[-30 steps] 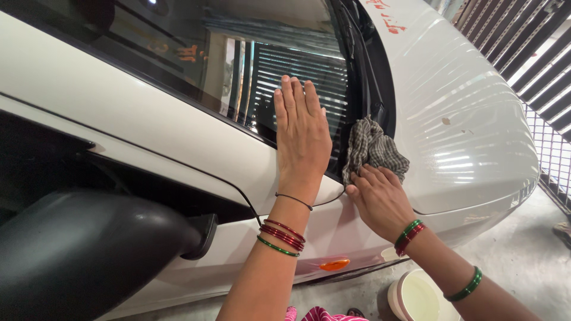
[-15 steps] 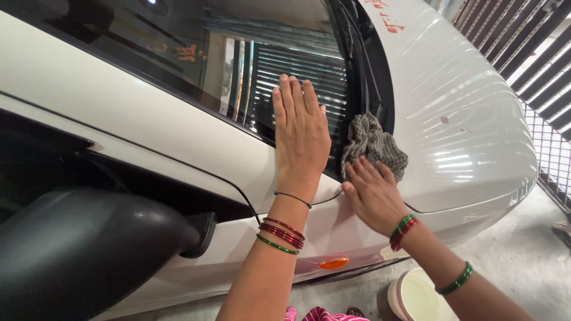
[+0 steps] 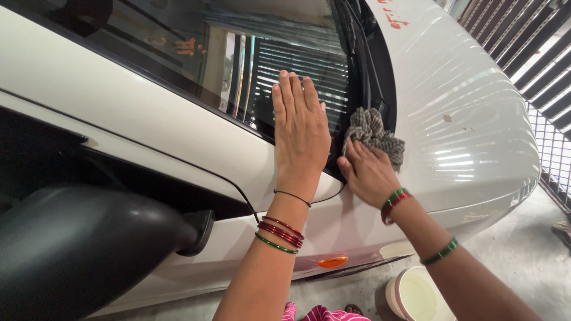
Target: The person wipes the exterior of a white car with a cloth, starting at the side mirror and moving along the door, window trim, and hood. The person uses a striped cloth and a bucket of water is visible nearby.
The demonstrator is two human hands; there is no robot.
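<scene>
1. Head view, centre of the frame: your left hand point(image 3: 300, 134) lies flat and open, fingers together and pointing up, with the palm on the white pillar and the fingertips reaching onto the car's windscreen point(image 3: 238, 65). It holds nothing.
2. Just right of centre: your right hand point(image 3: 366, 172) presses a crumpled checked cloth point(image 3: 375, 134) against the car. The fingers are spread over the lower part of the cloth rather than closed tightly around it. The cloth sits at the lower corner of the windscreen, where the dark glass edge meets the white bonnet point(image 3: 464, 119).
3. The two hands are close together but do not touch; a narrow strip of dark trim shows between them.
4. Both wrists carry red and green bangles point(image 3: 281, 233); a thin dark thread circles the left wrist above them.
5. Lower left of the frame: a large black side mirror point(image 3: 83, 249) juts out from the car's white body point(image 3: 119, 113).
6. Lower centre: a small orange side light point(image 3: 332, 261) sits on the white panel below your left forearm.
7. Bottom right: a pale round bucket point(image 3: 413, 294) stands on the grey concrete floor point(image 3: 529, 261).
8. Upper right: a dark slatted gate point(image 3: 535, 47) runs behind the bonnet.
</scene>
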